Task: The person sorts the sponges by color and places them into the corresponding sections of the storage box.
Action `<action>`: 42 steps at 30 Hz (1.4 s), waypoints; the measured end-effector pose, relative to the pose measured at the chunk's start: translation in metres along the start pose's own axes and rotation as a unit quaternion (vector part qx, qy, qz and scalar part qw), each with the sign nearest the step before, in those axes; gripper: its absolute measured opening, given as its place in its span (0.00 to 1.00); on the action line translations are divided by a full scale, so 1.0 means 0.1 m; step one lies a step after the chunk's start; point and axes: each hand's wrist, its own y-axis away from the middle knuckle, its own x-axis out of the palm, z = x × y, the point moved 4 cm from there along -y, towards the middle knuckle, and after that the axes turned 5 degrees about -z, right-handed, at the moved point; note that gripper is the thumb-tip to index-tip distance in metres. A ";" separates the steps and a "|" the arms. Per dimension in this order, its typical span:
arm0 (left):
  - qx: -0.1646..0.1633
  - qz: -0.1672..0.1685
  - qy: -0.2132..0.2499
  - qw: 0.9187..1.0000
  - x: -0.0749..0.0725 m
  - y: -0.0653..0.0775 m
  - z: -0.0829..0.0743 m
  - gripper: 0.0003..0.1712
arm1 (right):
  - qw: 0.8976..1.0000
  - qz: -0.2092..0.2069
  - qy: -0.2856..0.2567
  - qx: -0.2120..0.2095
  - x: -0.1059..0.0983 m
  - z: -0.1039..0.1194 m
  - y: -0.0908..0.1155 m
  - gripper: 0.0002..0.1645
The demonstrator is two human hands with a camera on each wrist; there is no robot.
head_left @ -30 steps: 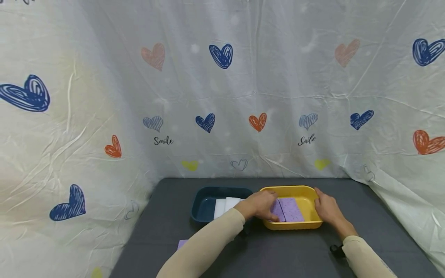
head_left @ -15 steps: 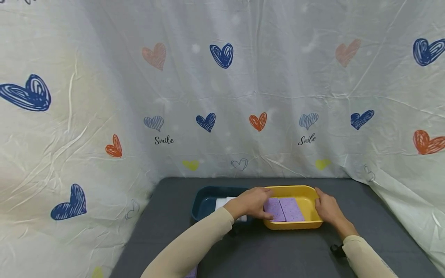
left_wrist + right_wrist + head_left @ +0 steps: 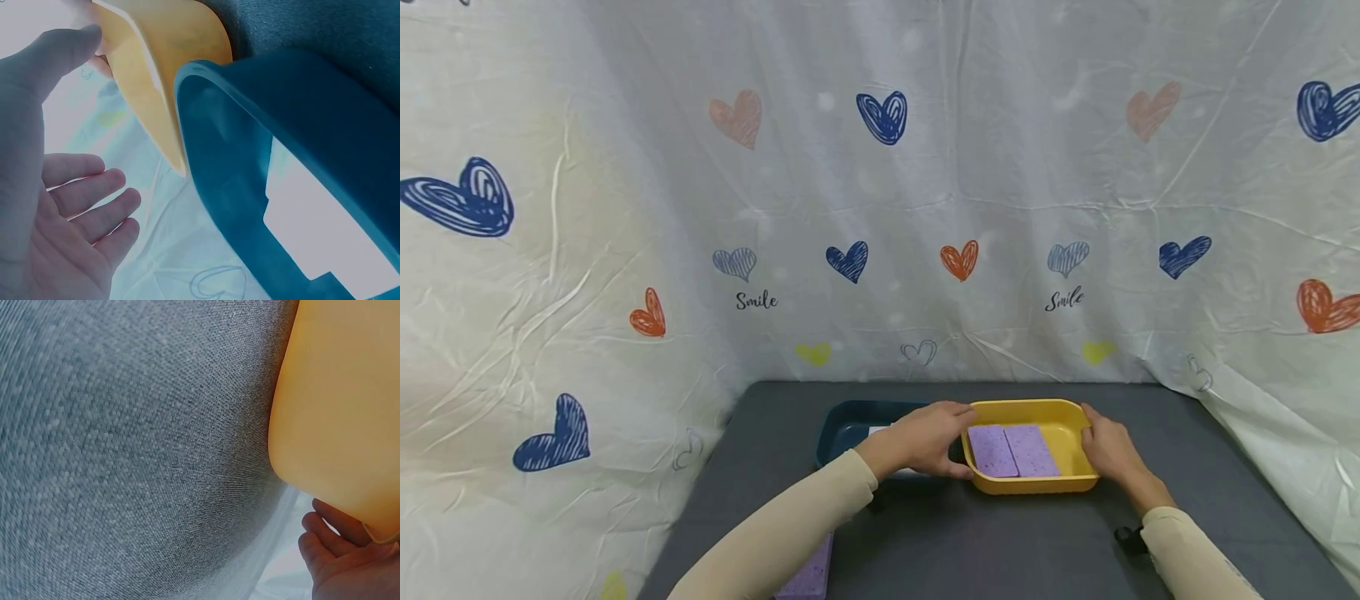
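Note:
A yellow tray (image 3: 1022,486) stands on the dark table with two purple speckled sponges (image 3: 1032,450) side by side in its left part. My right hand (image 3: 1108,446) holds its right rim, thumb inside; in the right wrist view, fingers (image 3: 325,540) lie along the outer wall. My left hand (image 3: 928,437) is at the tray's left end with fingers spread, holding nothing. In the left wrist view its fingers (image 3: 103,209) are loose, its thumb near the yellow rim. Behind that hand, a dark blue tray (image 3: 835,433) holds white blocks (image 3: 319,219), partly hidden in the head view.
Another purple sponge (image 3: 811,571) lies at the near left of the table (image 3: 970,550), partly covered by the left sleeve. The two trays sit close together. A white curtain (image 3: 880,200) printed with hearts hangs behind the table.
My left hand has moved left, from over the purple sponges to the yellow tray's left edge, uncovering the sponges. The right hand has stayed on the right rim.

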 end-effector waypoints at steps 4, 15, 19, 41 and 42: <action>-0.007 0.009 0.002 1.000 -0.02 0.10 0.05 0.57 | 1.000 0.003 -0.007 0.001 0.02 -0.01 0.00 0.35; -0.040 0.032 0.051 0.997 -0.07 0.42 0.25 0.59 | 1.000 -0.001 -0.005 0.000 0.01 0.00 0.01 0.35; -0.042 0.026 0.058 0.997 -0.09 0.57 0.31 0.59 | 1.000 0.000 0.000 -0.001 0.01 0.00 0.01 0.34; -0.074 0.043 0.066 0.994 -0.15 1.33 0.52 0.57 | 1.000 -0.004 -0.002 -0.005 -0.01 0.02 0.01 0.34; -0.077 0.045 0.069 0.994 -0.15 1.36 0.53 0.57 | 1.000 -0.003 -0.001 -0.005 -0.01 0.02 0.01 0.34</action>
